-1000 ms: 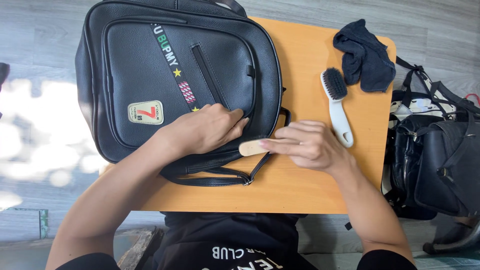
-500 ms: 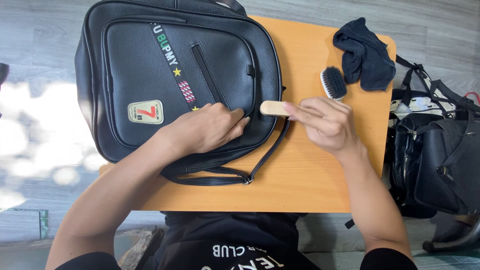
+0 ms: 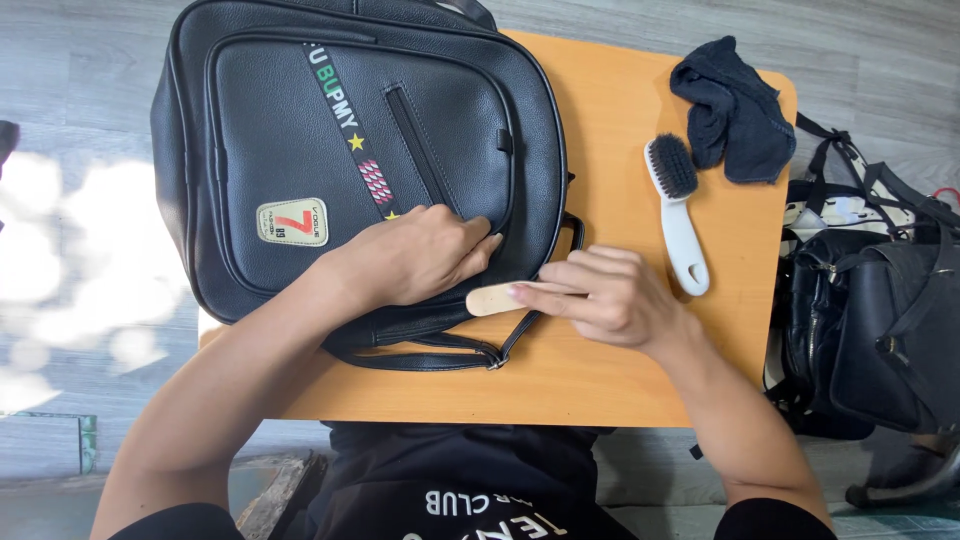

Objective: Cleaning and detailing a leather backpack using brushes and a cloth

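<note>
A black leather backpack [image 3: 300, 130] lies flat across the left of a small orange table [image 3: 620, 370]. My left hand [image 3: 415, 255] presses palm-down on the backpack's lower front panel. My right hand [image 3: 605, 295] grips a small wooden brush [image 3: 490, 298], whose pale end pokes out to the left against the backpack's lower right edge, just above its thin strap [image 3: 440, 355].
A white-handled brush with dark bristles [image 3: 678, 210] lies on the table to the right. A crumpled dark cloth [image 3: 735, 110] sits at the far right corner. Black bags [image 3: 870, 320] stand on the floor beside the table's right edge.
My right hand has swept the wooden brush down and left along the backpack's right edge, uncovering the white brush's handle. The left hand has stayed put.
</note>
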